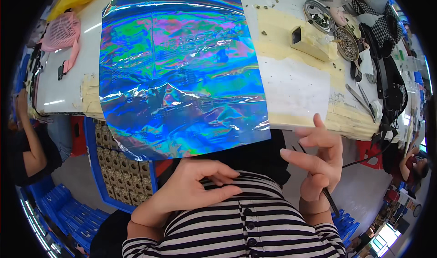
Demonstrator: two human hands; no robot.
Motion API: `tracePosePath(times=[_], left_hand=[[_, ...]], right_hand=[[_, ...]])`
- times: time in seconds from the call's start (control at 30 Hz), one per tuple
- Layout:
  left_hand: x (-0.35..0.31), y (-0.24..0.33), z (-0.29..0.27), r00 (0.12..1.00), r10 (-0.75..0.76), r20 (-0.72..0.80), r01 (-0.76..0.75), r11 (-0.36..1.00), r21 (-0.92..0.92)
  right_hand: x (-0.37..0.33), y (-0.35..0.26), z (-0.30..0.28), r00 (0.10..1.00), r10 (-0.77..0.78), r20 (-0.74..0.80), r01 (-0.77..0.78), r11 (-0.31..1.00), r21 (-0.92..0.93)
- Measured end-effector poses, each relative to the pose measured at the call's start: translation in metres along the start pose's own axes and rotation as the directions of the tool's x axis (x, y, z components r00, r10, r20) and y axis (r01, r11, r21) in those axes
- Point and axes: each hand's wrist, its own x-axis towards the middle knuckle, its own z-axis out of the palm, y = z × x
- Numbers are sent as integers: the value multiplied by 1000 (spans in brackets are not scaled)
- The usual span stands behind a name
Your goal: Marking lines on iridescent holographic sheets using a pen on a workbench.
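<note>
A shiny iridescent blue sheet lies over the table and hangs past its front edge toward my lap. My left hand is just below the sheet's lower edge, in front of my striped shirt. Its thumb and fingers curve apart with nothing between them. My right hand is raised off the table's front edge, to the right of the sheet. A thin black pair of tweezers passes through it, the pointed tips showing by the index finger and the other end below the palm. Some of its fingers stretch out loosely.
White paper is taped on the table at right. Beyond it are a yellowish block, a round dish of small dark pieces, a bowl of bits and metal tools. A blue crate of gold-brown parts stands below left. A pink mesh cap lies far left.
</note>
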Motion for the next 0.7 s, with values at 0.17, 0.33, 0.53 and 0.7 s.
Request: tracePosePath(times=[0.17,0.33,0.53,0.7], left_hand=[[-3,-4,-1,665,747,9,-441,383,811],[25,21,3,569,814,118,-397,146,906],[41,28,3,586,802,-118,-404,415,815],[45,36,-21,830,340,-443,-432,894,-123]], right_hand=[[-15,6,10,927,286,244,-323,937,130],[-17,7,56,856,497,144,-471,634,613],[6,-10,56,944,330,4,-263,744,614],[36,-13,60,993,97,-70,-58,902,427]])
